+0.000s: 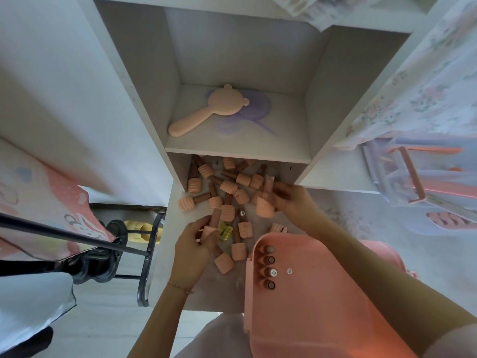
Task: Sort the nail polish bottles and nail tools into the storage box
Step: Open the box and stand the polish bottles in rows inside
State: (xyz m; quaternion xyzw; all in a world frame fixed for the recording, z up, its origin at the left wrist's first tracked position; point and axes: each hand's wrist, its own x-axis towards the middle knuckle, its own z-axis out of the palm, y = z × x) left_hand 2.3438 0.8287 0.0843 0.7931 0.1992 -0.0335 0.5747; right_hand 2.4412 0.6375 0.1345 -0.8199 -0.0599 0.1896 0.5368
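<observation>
Several nail polish bottles (227, 192) with ribbed pink bodies and brown caps lie scattered on the white desk (175, 293). My left hand (192, 244) grips one bottle (209, 229) at the pile's near left. My right hand (289, 201) holds another bottle (265, 206) at the pile's right side. The pink storage box (309, 306) stands open at the near right, with several bottles (268, 266) standing upright along its left wall. A small yellow item (225, 230) lies among the bottles.
A white shelf cubby (240, 148) behind the pile holds a pink bear-shaped hand mirror (206, 112) and a purple one. A clear bin with a pink handle (410, 174) stands at right. A black stand and shoes (108, 251) are on the floor at left.
</observation>
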